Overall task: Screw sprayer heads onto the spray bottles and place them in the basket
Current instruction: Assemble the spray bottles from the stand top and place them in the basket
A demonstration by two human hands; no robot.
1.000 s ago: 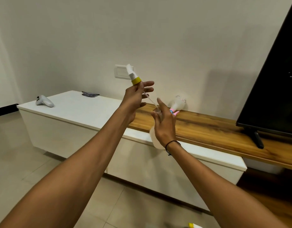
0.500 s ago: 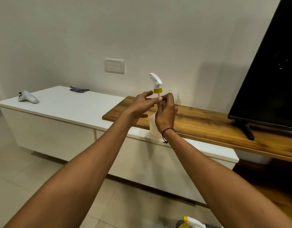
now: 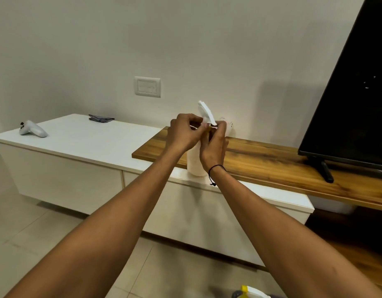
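- Left hand is pinching the sprayer collar; right hand is gripping the bottle, frame centre.
- Threading looks underway; basket placement is pending.

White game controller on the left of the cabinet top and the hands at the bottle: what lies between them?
In the head view, only a dark folded cloth, near the wall, between white game controller and left hand; otherwise bare white cabinet top.
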